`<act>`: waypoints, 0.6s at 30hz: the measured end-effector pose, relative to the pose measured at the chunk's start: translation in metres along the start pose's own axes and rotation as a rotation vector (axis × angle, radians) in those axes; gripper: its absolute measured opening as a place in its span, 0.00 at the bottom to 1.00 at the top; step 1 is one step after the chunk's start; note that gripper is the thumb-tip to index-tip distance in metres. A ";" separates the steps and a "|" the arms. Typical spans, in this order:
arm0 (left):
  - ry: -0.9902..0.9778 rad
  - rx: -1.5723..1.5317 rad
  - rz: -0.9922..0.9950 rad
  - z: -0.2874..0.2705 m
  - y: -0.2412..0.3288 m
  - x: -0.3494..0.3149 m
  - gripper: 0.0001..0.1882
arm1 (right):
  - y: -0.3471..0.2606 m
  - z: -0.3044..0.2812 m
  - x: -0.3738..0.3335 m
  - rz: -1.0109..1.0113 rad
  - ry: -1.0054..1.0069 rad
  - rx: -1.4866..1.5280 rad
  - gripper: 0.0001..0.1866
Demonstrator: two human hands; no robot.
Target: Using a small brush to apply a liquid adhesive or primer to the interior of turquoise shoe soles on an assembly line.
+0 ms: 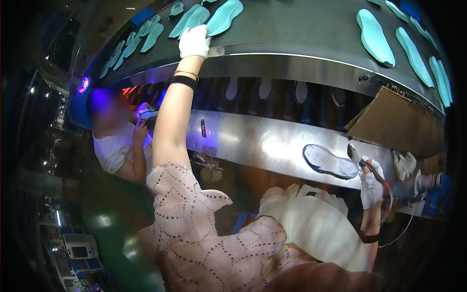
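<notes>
My left hand point(194, 42), in a white glove, reaches up to the dark upper belt. Its fingers are closed at the near end of a teal shoe sole point(224, 17); the fingertips are partly hidden. Other teal soles point(195, 17) lie right beside it. At the right, my right hand point(371, 187), also gloved, is closed around a dark-handled tool point(373, 171) with a flat tip and a red cable. Just left of that tool, a sole-shaped shoe piece point(331, 162), pale grey with a dark rim, lies on the metal bench point(253, 141).
More teal soles point(374, 38) lie along the upper belt point(292, 29). Below its metal edge stand several dark shoes point(265, 89). A cardboard box point(396, 119), a loose white glove point(404, 165) and a red cutter point(203, 128) are on the bench. A co-worker point(119, 141) works at the left.
</notes>
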State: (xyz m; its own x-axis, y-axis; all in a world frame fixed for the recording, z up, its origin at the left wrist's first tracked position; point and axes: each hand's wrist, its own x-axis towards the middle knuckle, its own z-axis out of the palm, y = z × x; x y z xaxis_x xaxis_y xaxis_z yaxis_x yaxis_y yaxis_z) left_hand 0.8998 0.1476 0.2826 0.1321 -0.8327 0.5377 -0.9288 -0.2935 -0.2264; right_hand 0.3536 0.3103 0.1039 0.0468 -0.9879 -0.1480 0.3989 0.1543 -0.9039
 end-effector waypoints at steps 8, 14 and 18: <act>0.628 -2.026 -0.149 -0.101 0.046 -0.058 0.11 | -0.028 -0.017 -0.005 -0.143 -0.114 -0.019 0.15; -0.160 -2.682 0.464 -0.141 0.110 -0.094 0.16 | -0.049 -0.004 -0.014 -0.310 -0.094 0.076 0.12; -1.068 -2.912 0.291 -0.074 0.229 -0.144 0.18 | -0.059 -0.009 -0.012 -0.207 0.004 -0.035 0.11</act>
State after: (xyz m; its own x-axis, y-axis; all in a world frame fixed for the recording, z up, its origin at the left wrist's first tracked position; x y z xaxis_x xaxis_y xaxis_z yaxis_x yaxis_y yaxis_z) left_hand 0.6423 0.2347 0.2130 -0.5558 -0.7337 0.3909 0.7639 -0.2653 0.5883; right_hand 0.3216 0.3132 0.1552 -0.0368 -0.9985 0.0405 0.3676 -0.0512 -0.9286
